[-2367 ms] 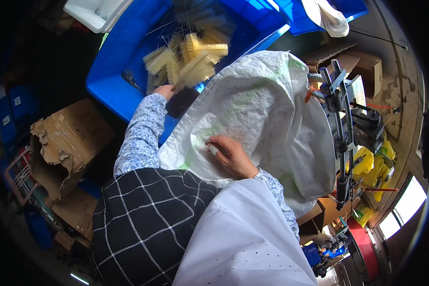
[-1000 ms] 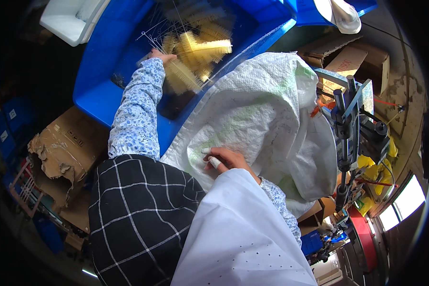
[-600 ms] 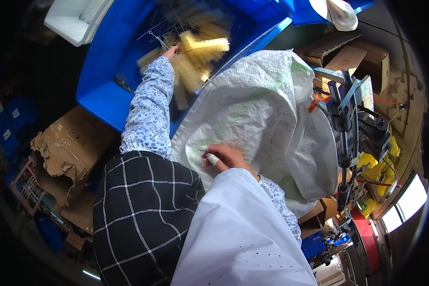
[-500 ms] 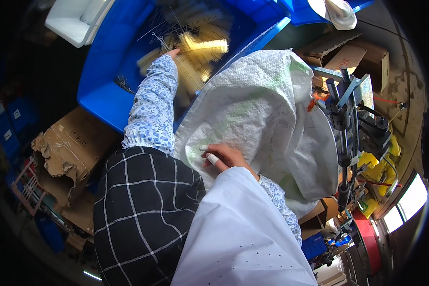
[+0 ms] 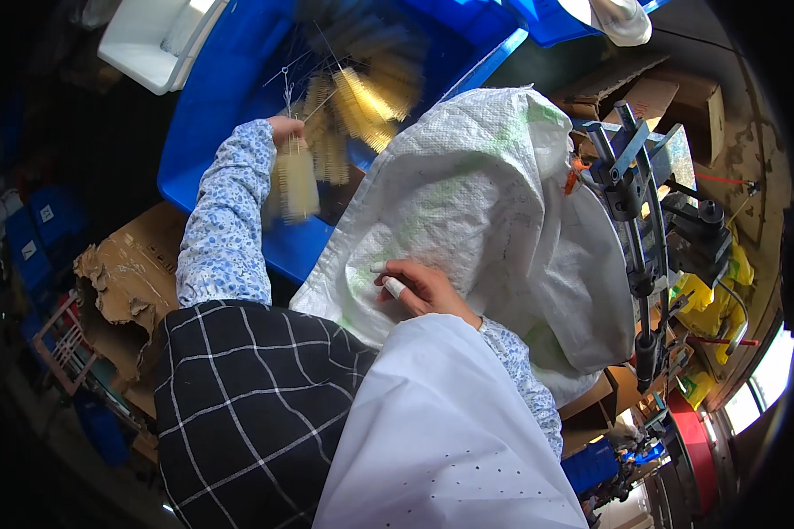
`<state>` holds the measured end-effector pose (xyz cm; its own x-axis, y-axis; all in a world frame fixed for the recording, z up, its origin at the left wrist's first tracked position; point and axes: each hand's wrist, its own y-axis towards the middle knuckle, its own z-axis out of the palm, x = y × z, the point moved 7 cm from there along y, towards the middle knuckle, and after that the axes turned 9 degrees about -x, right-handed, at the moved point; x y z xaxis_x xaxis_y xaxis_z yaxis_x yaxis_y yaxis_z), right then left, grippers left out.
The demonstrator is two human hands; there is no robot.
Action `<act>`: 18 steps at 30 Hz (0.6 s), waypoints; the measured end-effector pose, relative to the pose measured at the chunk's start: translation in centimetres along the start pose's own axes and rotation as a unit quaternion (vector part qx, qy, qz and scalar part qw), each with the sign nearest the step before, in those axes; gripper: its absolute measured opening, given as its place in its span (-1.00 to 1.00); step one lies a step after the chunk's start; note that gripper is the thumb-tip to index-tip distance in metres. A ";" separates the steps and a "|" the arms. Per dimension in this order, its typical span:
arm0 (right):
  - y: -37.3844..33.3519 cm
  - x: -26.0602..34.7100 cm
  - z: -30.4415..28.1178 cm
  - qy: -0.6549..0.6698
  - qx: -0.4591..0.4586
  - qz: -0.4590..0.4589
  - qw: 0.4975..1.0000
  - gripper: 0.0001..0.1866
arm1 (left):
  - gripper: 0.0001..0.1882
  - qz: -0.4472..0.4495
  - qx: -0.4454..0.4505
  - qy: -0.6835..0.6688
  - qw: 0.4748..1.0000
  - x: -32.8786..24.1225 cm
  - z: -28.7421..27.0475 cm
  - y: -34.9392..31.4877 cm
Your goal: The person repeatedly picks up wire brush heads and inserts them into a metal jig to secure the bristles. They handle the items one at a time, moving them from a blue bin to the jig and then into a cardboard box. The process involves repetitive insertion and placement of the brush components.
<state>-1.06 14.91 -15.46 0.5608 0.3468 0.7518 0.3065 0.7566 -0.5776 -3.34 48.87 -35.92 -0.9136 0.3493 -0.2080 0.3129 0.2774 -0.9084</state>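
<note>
My left hand (image 5: 284,130) is shut on a yellow bristle brush (image 5: 296,181), which hangs blurred over the near edge of a large blue tub (image 5: 216,97). More yellow brushes (image 5: 366,97) with thin wire stems lie in a heap inside the tub. My right hand (image 5: 417,286) grips a fold of a big white woven sack (image 5: 494,194) just right of the tub; a finger on that hand is wrapped in white tape. The sack's mouth and inside are hidden.
Torn brown cardboard boxes (image 5: 119,278) lie at the left. A metal machine frame (image 5: 640,203) with yellow parts (image 5: 710,300) stands at the right. A white tray (image 5: 154,40) and another blue bin (image 5: 560,18) sit beyond the tub. My checked apron and white cloth fill the foreground.
My left hand reached into the tub, took hold of a yellow brush and has drawn it back toward the tub's near edge. My right hand has stayed on the sack.
</note>
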 end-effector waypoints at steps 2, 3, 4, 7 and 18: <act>0.0 0.4 -0.1 0.000 0.004 0.004 1.000 -0.75 | -0.72 -0.029 0.050 -0.123 0.991 0.0 1.0 -2.2; 0.0 0.4 -0.1 0.002 0.009 -0.004 1.000 -0.74 | -0.72 -0.011 0.054 -0.139 0.989 -0.2 0.9 -2.9; 0.1 0.4 -0.1 0.004 0.013 -0.012 1.000 -0.74 | -0.71 0.008 0.058 -0.154 0.986 -0.5 0.7 -3.7; 0.1 0.1 -0.2 0.009 0.007 -0.006 1.000 -0.74 | -0.88 0.006 -0.025 -0.319 0.947 -1.8 -2.2 -5.7; 0.1 -0.9 -0.1 0.024 0.016 0.021 0.999 -0.70 | -0.49 -0.013 -0.299 0.131 0.945 0.3 -5.4 8.5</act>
<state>-1.39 14.64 -16.24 0.6100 0.3521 0.7099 0.2575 0.7592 -0.5978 0.49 56.19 -41.70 -0.8515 0.5239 -0.0206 0.4544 0.7178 -0.5275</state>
